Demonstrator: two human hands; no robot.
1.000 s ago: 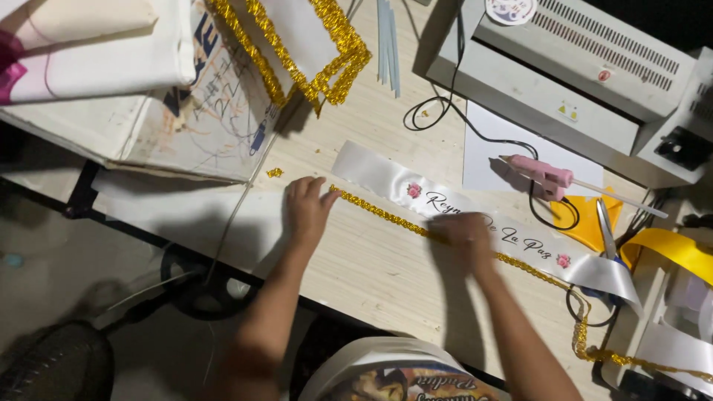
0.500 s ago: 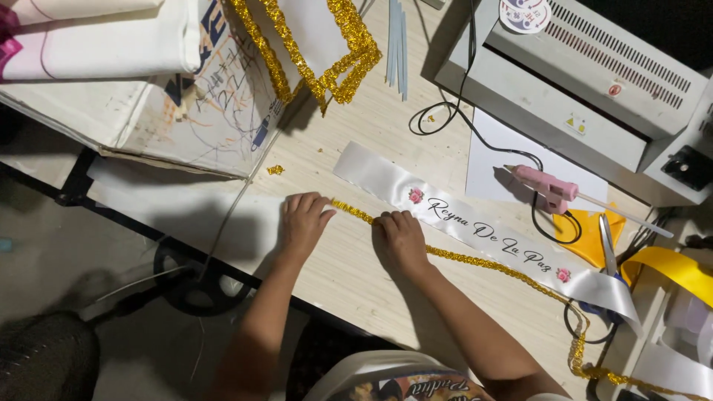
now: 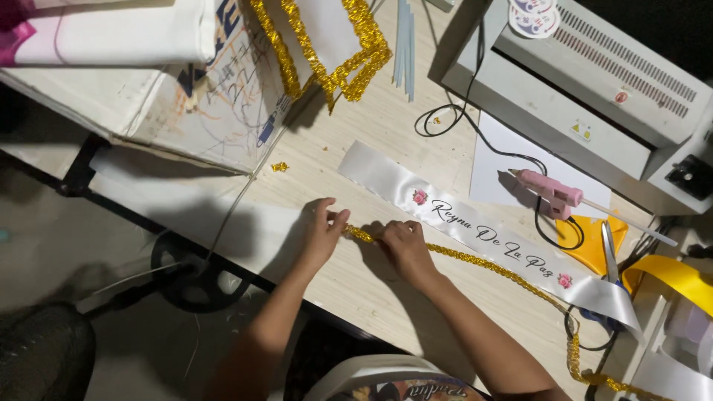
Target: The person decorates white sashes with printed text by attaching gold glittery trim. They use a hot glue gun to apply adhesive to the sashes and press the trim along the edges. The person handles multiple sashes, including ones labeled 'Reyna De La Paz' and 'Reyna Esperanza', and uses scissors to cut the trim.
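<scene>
Pinching gold glitter trim (image 3: 475,261) with both hands near its free end, close to the front edge of the wooden table (image 3: 371,289). Left hand (image 3: 324,232) closed, thumb and fingertips clamped on the very end of the trim, apparently anchoring it. Right hand (image 3: 405,243) just beside, fingers curled down and pressing the trim flat, likely keeping the line straight along the lower edge of the white satin sash (image 3: 483,238). Trim touching or just beside that sash edge; cannot tell which. Sash laid out diagonally, flat, with script lettering and small pink roses facing up, so edge stays reachable. Rest of trim running right, off toward the table corner. Pink glue gun (image 3: 549,189) parked on white paper (image 3: 512,163), nozzle clear of the sash, probably to catch drips. Scissors (image 3: 610,260) resting on the sash's far end, near yellow ribbon (image 3: 668,275). Grey laminator (image 3: 594,96) behind, well apart from hands.
</scene>
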